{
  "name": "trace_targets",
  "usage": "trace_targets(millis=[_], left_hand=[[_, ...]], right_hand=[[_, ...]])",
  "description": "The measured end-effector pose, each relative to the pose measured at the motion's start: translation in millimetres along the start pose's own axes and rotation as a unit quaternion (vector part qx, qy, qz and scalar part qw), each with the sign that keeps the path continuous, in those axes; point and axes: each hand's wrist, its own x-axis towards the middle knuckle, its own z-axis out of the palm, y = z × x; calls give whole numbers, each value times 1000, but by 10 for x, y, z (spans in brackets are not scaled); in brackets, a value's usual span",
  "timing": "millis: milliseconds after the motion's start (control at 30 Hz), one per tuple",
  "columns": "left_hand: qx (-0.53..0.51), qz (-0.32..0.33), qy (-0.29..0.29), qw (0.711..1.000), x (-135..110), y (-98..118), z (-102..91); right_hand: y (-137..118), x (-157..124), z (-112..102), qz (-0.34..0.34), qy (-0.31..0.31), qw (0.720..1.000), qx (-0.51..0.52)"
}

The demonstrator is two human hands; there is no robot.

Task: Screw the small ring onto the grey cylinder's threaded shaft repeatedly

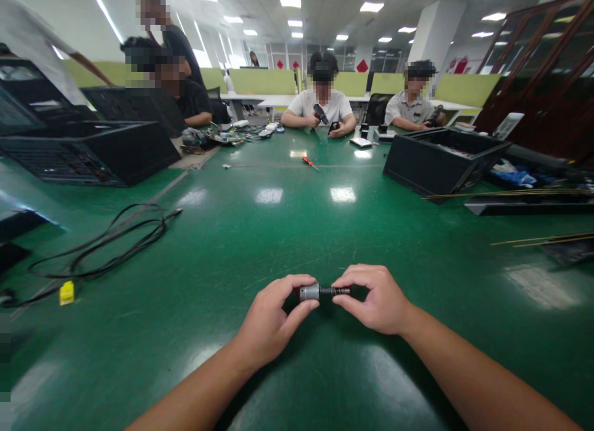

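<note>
Low in the middle of the head view, my left hand (273, 316) pinches a small silver cylinder (310, 292) between thumb and fingers. A thin dark shaft (341, 291) with spiral ridges extends from its right end, in line with it. My right hand (374, 298) grips this shaft between thumb and forefinger. The two pieces meet end to end and lie level just above the green tabletop (241, 245). I cannot tell whether they are one part or two.
Black computer cases stand at left (93, 152) and right (431, 161). A coiled black cable (116, 239) with a yellow tag (66, 293) lies left. Farther off is a red-handled screwdriver (309, 161). Other people (320, 103) work across the table; one holds a power drill (320, 114).
</note>
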Motion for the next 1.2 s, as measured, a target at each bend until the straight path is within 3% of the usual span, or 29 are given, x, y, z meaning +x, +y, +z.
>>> trace_targets(millis=[1200], left_hand=[[5,0,3,1000,6,10,-23]], right_hand=[[-31,13,-47,-5,4,1000,4]])
